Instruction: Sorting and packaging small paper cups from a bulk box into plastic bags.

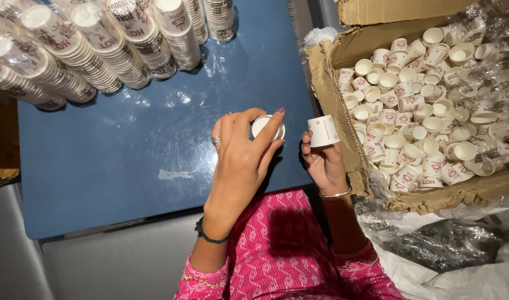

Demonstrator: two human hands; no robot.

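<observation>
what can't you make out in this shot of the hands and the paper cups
- Head view: how many cups the left hand holds; its fingers cover the cup stack below the rim.
- Head view: depth of the cardboard box; loose cups fill it.
- Head view: length of the wrapped cup sleeves; the top edge cuts them off.
- Head view: right hand palm, behind its single cup.

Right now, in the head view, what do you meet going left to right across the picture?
Wrapped sleeves of stacked paper cups → left hand holding a cup by its rim → right hand holding a single upturned paper cup → torn cardboard box full of loose paper cups.
</observation>
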